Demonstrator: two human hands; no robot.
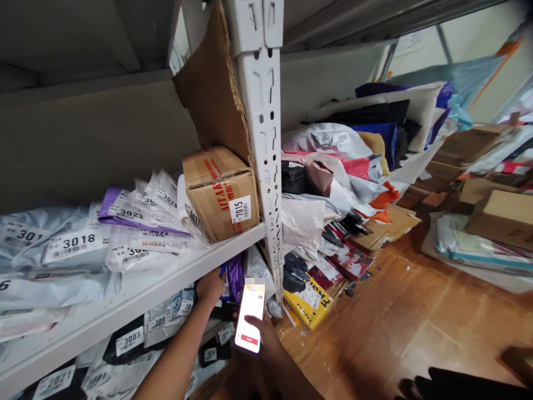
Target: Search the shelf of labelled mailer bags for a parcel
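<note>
My left hand (210,286) reaches in under the edge of the middle shelf (166,278), close to a blue packet and a purple package (236,276). Its fingers are mostly hidden at the packets, so any grip cannot be made out. In my right hand (266,328) is a phone (251,314) with a bright white screen and a red button near its bottom; the thumb lies over the screen. Right above on the shelf sits a brown carton (220,194) labelled 7015, beside plastic parcels with number labels, such as 3018 (77,244) and 3023 (131,213).
A white perforated post (266,166) stands right of the carton. Beyond it, another shelf holds piled parcels (333,161), with a yellow package (310,300) low down by the wooden floor (375,333). Cartons (503,216) stand at the right. More labelled parcels (129,340) lie below the shelf.
</note>
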